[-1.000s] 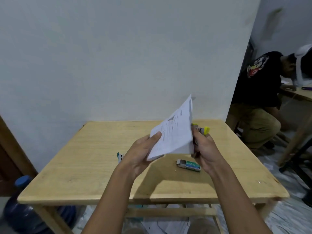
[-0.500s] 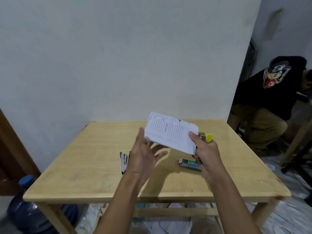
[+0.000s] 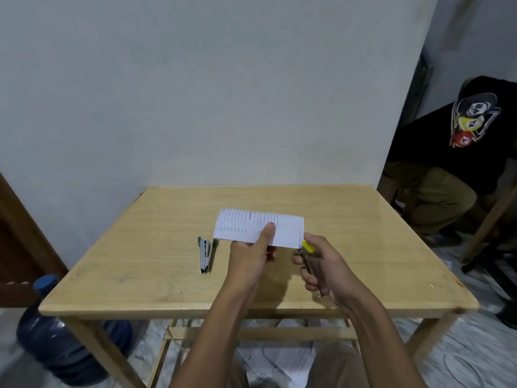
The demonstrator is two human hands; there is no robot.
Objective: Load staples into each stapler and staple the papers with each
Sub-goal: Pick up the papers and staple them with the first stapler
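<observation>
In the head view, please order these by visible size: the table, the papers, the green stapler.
1. table
2. papers, held by the left hand
3. green stapler, clearly smaller than the papers

Desk (image 3: 140, 261): spare stapler (image 3: 205, 254) laid L of papers (image 3: 288, 228); 2nd stapler (image 3: 314, 266) held at papers' R edge; jug (image 3: 56, 345) set on floor, far L.

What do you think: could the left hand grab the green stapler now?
Probably not yet: the left hand pinches the paper, though the green stapler lies uncovered on the table beside it.
</observation>
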